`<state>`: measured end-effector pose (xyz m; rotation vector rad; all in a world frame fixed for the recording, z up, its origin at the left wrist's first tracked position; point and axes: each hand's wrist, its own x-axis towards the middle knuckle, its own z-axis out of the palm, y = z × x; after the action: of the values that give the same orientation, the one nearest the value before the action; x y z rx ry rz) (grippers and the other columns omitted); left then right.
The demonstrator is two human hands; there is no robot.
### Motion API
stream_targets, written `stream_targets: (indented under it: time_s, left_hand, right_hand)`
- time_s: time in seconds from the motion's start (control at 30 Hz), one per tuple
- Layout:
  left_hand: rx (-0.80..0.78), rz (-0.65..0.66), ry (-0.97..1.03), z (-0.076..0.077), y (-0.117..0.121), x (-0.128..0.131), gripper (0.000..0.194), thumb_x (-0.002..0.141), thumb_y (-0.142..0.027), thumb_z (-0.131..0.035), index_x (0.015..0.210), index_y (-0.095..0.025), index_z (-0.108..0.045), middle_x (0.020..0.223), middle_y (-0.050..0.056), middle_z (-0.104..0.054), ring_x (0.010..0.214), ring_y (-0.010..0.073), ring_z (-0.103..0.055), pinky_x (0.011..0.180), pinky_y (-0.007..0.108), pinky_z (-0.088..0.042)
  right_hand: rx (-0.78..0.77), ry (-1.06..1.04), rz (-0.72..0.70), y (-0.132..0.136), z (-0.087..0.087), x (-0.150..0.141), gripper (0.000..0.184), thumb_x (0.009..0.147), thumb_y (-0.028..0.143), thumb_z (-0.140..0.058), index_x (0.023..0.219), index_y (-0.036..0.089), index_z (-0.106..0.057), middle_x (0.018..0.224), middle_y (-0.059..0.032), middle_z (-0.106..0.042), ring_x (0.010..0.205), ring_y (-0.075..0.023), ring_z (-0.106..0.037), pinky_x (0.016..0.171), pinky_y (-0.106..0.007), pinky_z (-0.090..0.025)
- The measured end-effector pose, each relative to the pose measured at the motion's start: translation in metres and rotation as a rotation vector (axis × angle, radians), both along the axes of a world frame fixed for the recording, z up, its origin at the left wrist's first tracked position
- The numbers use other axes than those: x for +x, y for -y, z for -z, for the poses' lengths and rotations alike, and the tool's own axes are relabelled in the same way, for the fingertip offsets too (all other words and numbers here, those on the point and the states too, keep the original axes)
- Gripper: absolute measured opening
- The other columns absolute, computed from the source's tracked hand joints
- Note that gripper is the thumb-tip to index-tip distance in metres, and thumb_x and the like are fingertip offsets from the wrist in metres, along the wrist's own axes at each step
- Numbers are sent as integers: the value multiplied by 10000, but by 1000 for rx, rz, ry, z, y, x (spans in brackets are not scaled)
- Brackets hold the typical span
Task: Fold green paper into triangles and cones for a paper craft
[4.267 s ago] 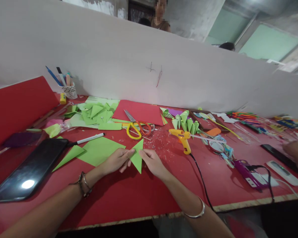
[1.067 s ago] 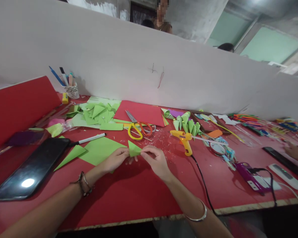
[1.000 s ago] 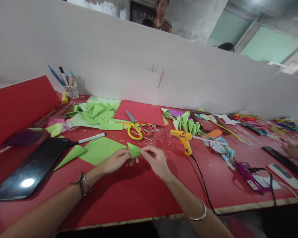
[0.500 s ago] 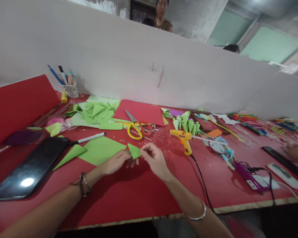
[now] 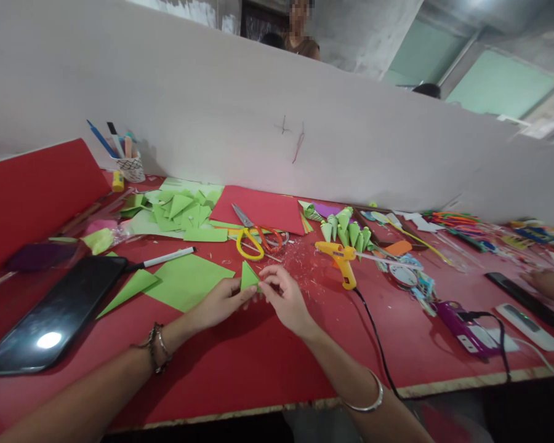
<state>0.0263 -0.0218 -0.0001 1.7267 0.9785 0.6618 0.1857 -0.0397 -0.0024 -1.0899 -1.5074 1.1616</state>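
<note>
Between my hands is a small folded piece of green paper (image 5: pixel 248 276), its pointed end up. My left hand (image 5: pixel 219 301) pinches it from the left, thumb on the near side. The fingertips of my right hand (image 5: pixel 284 298) close on its right edge. Fingers cover the lower part of the paper. Just left of my left hand lies a larger green paper sheet (image 5: pixel 189 280), with a folded green paper piece (image 5: pixel 129 292) beside it. Behind my hands rest scissors (image 5: pixel 250 243) with yellow and orange handles.
A yellow glue gun (image 5: pixel 344 261) lies right of my hands, its black cord running over the table's front edge. Green paper cones (image 5: pixel 346 227) stand behind it. Left are a phone (image 5: pixel 55 314) and a marker (image 5: pixel 168 257). Another person's hand (image 5: pixel 549 289) is at far right.
The green paper went from a wide triangle to a smaller folded shape and has turned its point upward. My left thumb has come over its near side; my right fingers stay at its edge.
</note>
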Motion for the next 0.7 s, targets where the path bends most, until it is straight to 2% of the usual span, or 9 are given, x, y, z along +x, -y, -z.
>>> stream_targets:
  time_s: [0.23,0.33,0.5,0.57,0.63,0.7]
  left_hand:
    - [50,-11,-83,0,-2,-1,377,800,-407,-407,560,-143,-530,491,-28,-485,485,91,-432,504,206,-338]
    - [86,-42,-113,0,-2,-1,387,793,-395,-409,505,-148,-485,459,-39,-447,459,81,-395,485,200,-313]
    - [49,-42,-154,0,-4,-2,392,792,-410,-401,538,-136,-516,451,-39,-446,446,83,-391,466,203,-303]
    - [113,-100,-160,-1,-6,-3,343,778,-411,-437,618,-128,-548,480,-45,-448,458,83,-381,463,202,-299]
    - [222,-160,-134,-4,-8,-6,269,752,-383,-501,799,-129,-574,580,-38,-506,507,88,-405,491,198,-320]
    - [294,-136,-115,-8,-10,-9,241,745,-338,-531,890,-150,-570,704,-16,-572,588,97,-463,552,201,-356]
  right_hand:
    - [-88,30,-69,-2,1,-1,181,803,291,-458,948,182,-462,528,66,-477,440,-71,-417,431,-197,-320]
    - [-114,62,-93,-2,4,0,173,821,320,-435,902,170,-466,478,78,-452,404,-62,-388,423,-194,-298]
    - [-121,76,-148,-3,6,1,152,837,311,-410,780,175,-448,429,89,-415,386,-54,-353,431,-190,-277]
    - [-117,79,-174,-2,5,1,142,835,298,-414,766,178,-447,426,92,-394,389,-55,-338,432,-189,-270]
    - [-115,93,-200,-1,4,0,129,828,285,-422,770,177,-462,440,90,-387,401,-56,-341,439,-189,-274]
    - [-104,110,-214,1,2,0,120,822,272,-430,771,174,-479,454,84,-394,418,-58,-358,455,-191,-289]
